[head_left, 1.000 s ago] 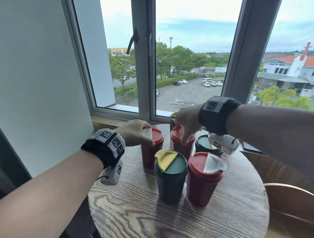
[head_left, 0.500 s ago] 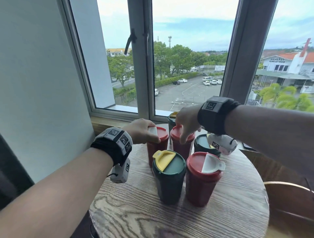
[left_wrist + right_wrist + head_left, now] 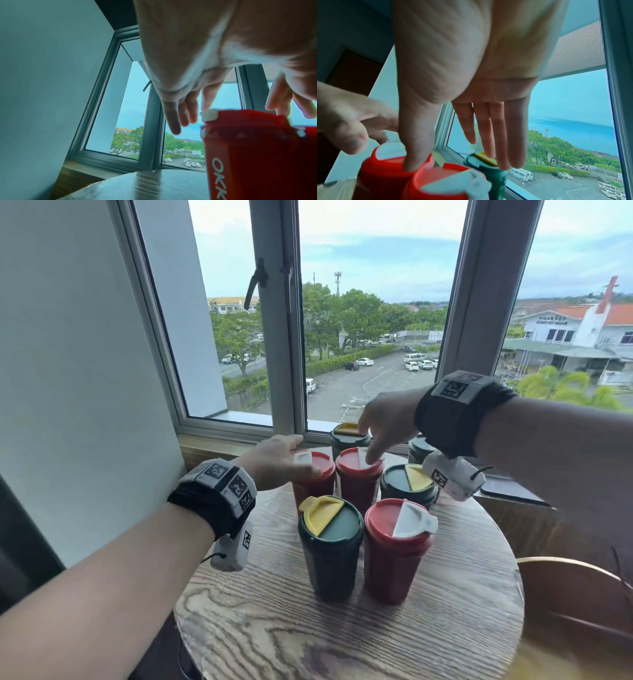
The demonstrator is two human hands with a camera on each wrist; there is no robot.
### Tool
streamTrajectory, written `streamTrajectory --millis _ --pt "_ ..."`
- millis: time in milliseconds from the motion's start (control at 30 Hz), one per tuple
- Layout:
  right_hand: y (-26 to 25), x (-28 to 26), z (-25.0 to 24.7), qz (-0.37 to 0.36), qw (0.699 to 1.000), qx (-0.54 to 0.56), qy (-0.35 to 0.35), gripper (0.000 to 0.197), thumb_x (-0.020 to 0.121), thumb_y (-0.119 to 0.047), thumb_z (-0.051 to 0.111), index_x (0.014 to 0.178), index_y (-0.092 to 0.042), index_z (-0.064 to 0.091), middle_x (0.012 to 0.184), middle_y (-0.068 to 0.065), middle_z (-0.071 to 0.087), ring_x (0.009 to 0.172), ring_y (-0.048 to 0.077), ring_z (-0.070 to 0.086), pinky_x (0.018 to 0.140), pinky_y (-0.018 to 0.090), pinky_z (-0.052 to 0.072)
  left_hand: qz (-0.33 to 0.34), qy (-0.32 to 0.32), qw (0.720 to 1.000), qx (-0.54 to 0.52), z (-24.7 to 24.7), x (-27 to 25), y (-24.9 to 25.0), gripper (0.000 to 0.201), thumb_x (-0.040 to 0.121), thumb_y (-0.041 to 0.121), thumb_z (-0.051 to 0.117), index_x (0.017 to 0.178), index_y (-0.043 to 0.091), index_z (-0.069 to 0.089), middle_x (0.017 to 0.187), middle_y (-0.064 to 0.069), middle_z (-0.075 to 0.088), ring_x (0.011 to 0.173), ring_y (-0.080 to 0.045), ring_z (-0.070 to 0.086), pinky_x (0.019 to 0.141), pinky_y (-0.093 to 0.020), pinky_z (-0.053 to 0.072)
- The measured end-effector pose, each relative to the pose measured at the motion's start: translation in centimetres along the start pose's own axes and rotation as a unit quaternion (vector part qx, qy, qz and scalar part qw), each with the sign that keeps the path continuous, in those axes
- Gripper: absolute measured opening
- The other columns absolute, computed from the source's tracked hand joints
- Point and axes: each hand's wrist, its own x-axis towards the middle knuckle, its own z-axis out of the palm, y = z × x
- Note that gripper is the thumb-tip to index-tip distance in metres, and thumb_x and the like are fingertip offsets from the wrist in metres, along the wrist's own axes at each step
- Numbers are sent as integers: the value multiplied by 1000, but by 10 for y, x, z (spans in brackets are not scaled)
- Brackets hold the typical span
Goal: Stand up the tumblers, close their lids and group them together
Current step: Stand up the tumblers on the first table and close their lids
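Seven tumblers stand upright, bunched at the window side of the round table (image 3: 445, 628): three red, four green. The left hand (image 3: 277, 460), fingers straight and loosely spread, hovers at the leftmost red tumbler (image 3: 313, 484); the right hand (image 3: 383, 422), fingers straight, touches the middle red tumbler (image 3: 358, 481). Bare tabletop lies nearest the person.

R hand (image 3: 471, 81) open, thumb on red tumbler (image 3: 385, 173)

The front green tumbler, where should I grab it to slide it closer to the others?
Grip the front green tumbler around its upper body, just under the lid, coming from the near left. It stands upright, that side is free, and a red tumbler blocks its right.
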Motion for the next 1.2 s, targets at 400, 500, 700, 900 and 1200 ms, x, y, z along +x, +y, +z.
streamTrajectory --millis 400,500,700,900,1200 --pt "-22 -116 36 -76 996 35 -8 80 66 -91 54 111 -28 73 98 -11 73 86 11 68 79 39 61 147 -27 986 71 18 -86 45 91 77 63 73 153 27 39 152 11 43 132 -4 40 99 -15 29" --pt "-30 -117 51 -68 998 4 5 89 57 -96 51 109 -26 72 98 -9 70 87 15 66 77 40 61 133 -35 986 95 24 -87 49 91 78 57 75 155 27 35 155 13 39 119 3 36 77 5 22" --pt "-36 -119 51 -73 997 8 -10 87 66 -81 68 131 -24 65 118 -5 67 104 18 62 90 41 58 116 -44 989 75 21 -91 48 93 76 49 79 155 26 35 149 12 42 110 3 33 77 11 20" --pt "-13 -119 29 -51 995 85 4 61 88 -56 69 139 -26 62 123 -7 70 107 14 64 97 40 56 93 -41 992 75 24 -93 44 95 76 56 76 156 28 32 150 13 41 112 1 35 73 -2 26" --pt "20 -82 38 27 998 9 -53 74 80 -61 75 140 -21 60 133 -1 63 109 16 56 99 38 53 81 -33 995 43 29 -92 40 99 74 56 78 156 25 33 149 11 43 127 -6 42 91 -12 28"
